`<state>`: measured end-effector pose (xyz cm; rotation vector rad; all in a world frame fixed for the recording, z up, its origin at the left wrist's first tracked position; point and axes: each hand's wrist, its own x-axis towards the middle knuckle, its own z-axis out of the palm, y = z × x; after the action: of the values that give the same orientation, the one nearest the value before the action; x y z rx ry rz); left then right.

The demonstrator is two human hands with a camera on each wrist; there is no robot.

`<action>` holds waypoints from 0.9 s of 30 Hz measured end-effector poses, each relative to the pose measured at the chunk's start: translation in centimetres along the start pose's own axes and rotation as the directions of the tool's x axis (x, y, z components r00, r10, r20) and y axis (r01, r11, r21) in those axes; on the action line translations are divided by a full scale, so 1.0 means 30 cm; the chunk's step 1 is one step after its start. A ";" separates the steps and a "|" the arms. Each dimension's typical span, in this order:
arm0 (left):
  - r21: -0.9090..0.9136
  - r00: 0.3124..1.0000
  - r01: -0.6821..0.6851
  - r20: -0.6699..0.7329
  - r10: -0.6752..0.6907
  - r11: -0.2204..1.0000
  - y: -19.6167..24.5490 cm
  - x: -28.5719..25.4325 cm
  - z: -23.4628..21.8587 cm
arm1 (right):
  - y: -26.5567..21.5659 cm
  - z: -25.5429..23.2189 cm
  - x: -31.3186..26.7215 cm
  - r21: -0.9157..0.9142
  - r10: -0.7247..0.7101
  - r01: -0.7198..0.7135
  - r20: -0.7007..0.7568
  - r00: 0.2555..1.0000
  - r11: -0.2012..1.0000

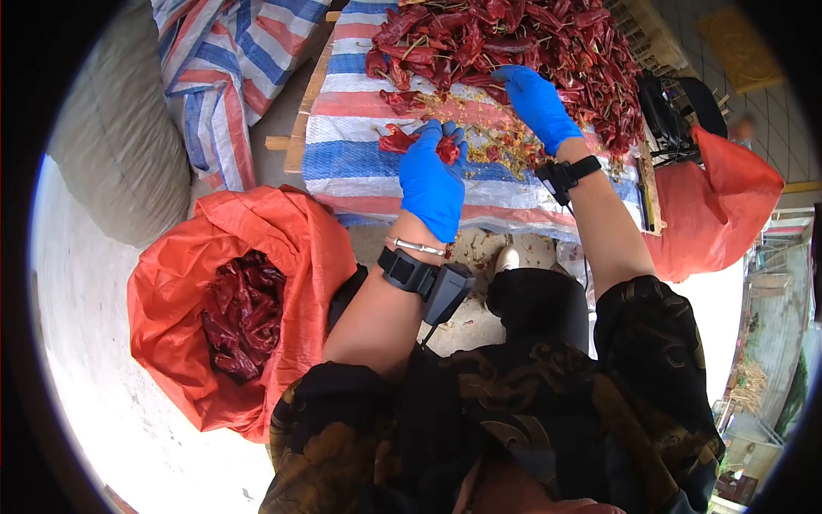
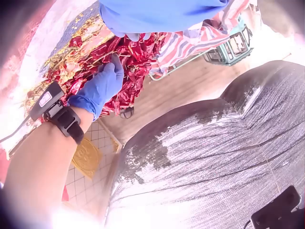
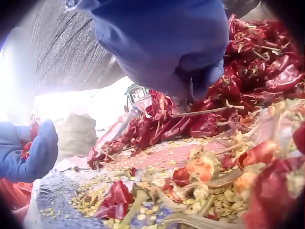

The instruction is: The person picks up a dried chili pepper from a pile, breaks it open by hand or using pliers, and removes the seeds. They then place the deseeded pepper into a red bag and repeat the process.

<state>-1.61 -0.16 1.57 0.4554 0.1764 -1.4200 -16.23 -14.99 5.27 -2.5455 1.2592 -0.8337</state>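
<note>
My left hand (image 1: 432,184), in a blue glove, holds dried red chilies (image 1: 396,140) over the near part of the striped sheet. In the right wrist view red pieces (image 3: 26,150) show between the curled fingers of that left hand (image 3: 33,155). My right hand (image 1: 539,103), also gloved in blue, reaches to the near edge of the chili pile (image 1: 497,38). Its fingertips are bent down right at the chilies in the right wrist view; I cannot tell whether they pinch one. Loose yellow seeds and stems (image 1: 488,120) lie below the hands.
The striped sheet (image 1: 351,167) covers a wood-edged table. An open red sack (image 1: 308,240) with dried chilies (image 1: 244,313) inside stands at the lower left. Another red sack (image 1: 715,206) is at the right. A large pale sack (image 1: 120,128) and striped cloth (image 1: 257,43) are at the left.
</note>
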 end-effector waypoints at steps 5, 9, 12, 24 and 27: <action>-0.023 1.000 0.005 0.009 -0.004 1.000 -0.006 0.012 -0.002 | 0.072 0.045 0.027 -0.311 0.053 -0.013 0.121 0.991 0.950; -0.011 1.000 -0.002 -0.008 0.002 1.000 -0.003 0.015 0.004 | 0.048 0.059 0.031 -0.492 -0.026 0.055 0.066 0.997 0.869; -0.007 1.000 -0.004 -0.010 0.004 1.000 -0.006 0.012 0.005 | 0.001 0.020 0.033 -0.494 0.089 0.005 0.167 0.982 0.870; -0.006 1.000 0.011 -0.003 -0.011 1.000 -0.001 0.007 0.001 | -0.007 0.001 -0.017 -0.470 0.000 0.152 0.308 0.951 0.870; -0.016 1.000 0.005 0.000 -0.005 1.000 0.000 0.012 -0.001 | -0.023 -0.019 -0.006 -0.487 -0.087 0.247 0.328 0.941 0.838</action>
<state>-1.54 -0.48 1.40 0.4428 0.1889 -1.4221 -16.17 -14.37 5.92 -3.0898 1.3114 -0.1096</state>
